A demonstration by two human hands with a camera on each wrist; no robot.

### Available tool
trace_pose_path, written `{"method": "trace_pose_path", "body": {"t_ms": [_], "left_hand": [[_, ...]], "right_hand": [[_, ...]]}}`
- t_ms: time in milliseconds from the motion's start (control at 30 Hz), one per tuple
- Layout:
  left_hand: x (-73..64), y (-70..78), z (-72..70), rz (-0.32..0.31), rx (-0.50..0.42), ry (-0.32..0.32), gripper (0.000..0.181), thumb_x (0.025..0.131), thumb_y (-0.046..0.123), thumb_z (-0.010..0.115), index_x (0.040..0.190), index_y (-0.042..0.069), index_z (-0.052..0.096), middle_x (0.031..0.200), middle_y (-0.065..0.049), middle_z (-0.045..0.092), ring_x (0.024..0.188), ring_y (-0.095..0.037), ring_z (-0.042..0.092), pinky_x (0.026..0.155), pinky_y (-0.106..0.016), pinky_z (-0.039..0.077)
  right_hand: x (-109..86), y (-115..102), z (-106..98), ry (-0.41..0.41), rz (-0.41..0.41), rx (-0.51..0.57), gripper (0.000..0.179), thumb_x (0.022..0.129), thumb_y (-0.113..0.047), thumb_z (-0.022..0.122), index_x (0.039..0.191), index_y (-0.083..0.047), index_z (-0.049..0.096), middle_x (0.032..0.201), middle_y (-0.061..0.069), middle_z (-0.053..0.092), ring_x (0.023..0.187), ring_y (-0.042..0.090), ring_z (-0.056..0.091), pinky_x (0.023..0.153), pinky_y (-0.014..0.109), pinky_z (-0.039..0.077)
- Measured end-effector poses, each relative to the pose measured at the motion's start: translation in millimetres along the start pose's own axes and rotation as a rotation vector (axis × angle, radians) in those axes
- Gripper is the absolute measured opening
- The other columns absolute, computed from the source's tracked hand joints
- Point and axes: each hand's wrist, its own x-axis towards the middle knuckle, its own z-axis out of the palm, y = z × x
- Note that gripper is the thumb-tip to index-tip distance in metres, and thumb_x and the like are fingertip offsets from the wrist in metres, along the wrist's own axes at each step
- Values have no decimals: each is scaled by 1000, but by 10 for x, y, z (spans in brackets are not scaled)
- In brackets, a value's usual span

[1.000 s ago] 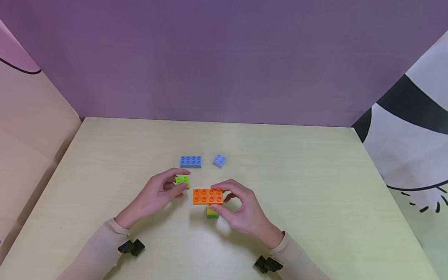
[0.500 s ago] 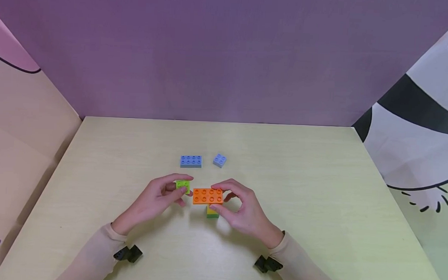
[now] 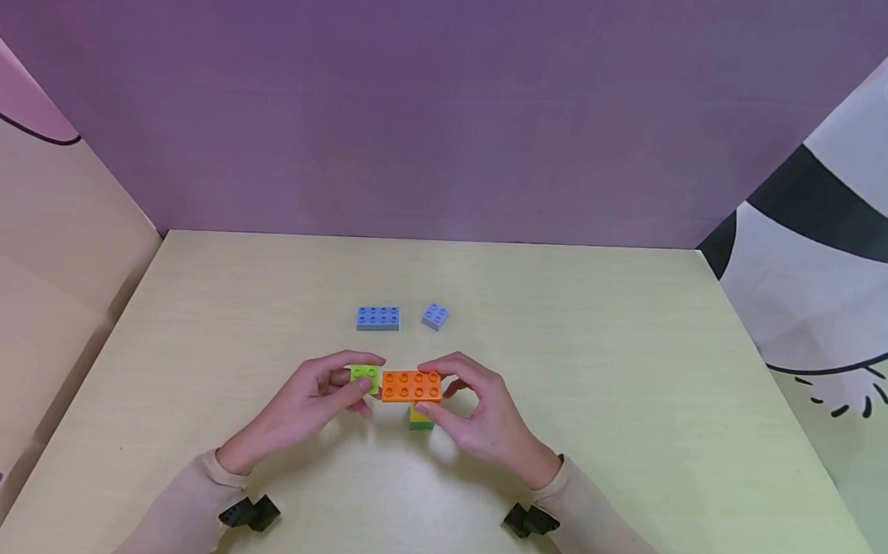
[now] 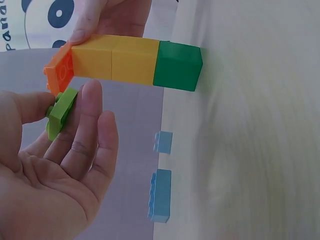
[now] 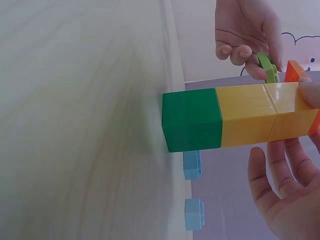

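My left hand (image 3: 300,407) pinches a small lime-green toy brick (image 3: 362,372) between thumb and fingers. The brick is beside the left end of an orange eight-stud brick (image 3: 411,386); in the left wrist view it is tilted, close to the orange one. That orange brick tops a column of two yellow bricks (image 4: 135,59) and a dark green brick (image 4: 179,66), the green one lowest, at the table. It overhangs the column to the left. My right hand (image 3: 483,415) grips the orange brick by its right end, thumb in front and fingers behind, with the thumb low against the column's top.
Beyond my hands, a long blue brick (image 3: 378,318) and a smaller square blue brick (image 3: 435,316) lie apart on the pale wooden table (image 3: 598,333). A purple wall (image 3: 451,112) rises at the table's far edge. Printed panels stand at both sides.
My left hand has come toward me and slightly right with the lime brick, from behind the orange brick's left end to beside it. The right hand and column have stayed put.
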Motion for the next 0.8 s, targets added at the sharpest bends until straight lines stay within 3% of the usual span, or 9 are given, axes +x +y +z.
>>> {"method": "trace_pose_path", "body": {"t_ms": [167,400,633,800], "left_hand": [[6,9,18,17,-31,-14,36,101,23,57,137,16,57,102,-24,73,86,-41,71,85,-27,57],[20,18,54,41,-51,0,36,101,21,58,136,14,58,92,-21,74,85,-41,71,83,-30,59],[20,29,78,36,-75,10,35,101,20,59,135,13,59,97,-28,72,85,-43,70,81,-31,59],[19,34,78,41,-65,19,34,101,20,59,134,13,59,93,-24,73,84,-42,70,81,-32,59]], "right_hand": [[3,7,2,0,-1,8,37,86,-20,79,120,-21,66,112,-4,69,97,12,63,76,42,58],[-4,20,1,-1,-14,15,38,85,-17,79,120,-20,65,112,-3,69,98,12,63,76,42,58],[-8,18,-1,-1,-11,11,39,84,-14,80,120,-20,65,112,-2,69,97,12,63,75,42,58],[-7,10,-1,1,-13,13,39,84,-15,80,119,-20,66,111,-3,69,97,12,63,76,42,58]]}}
